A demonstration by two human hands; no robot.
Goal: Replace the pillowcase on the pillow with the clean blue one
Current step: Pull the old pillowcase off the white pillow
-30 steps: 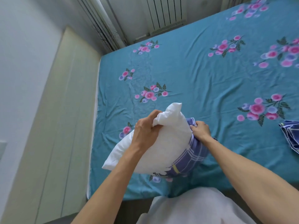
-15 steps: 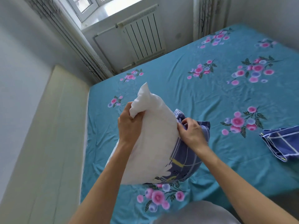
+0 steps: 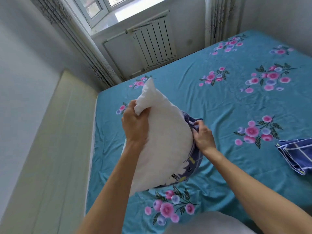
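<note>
Two hands | left hand (image 3: 135,127) grips pillow (image 3: 162,142) | right hand (image 3: 203,137) pinches pillowcase (image 3: 194,159)

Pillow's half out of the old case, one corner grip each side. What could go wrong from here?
1. The left hand grips only a pinched corner of the white pillow; a hard pull may slip that grip.
2. The patterned pillowcase is bunched under the right hand and could snag round the pillow's bulk.
3. The folded blue pillowcase lies at the bed's right side, possibly near where the freed case gets tossed.
</note>
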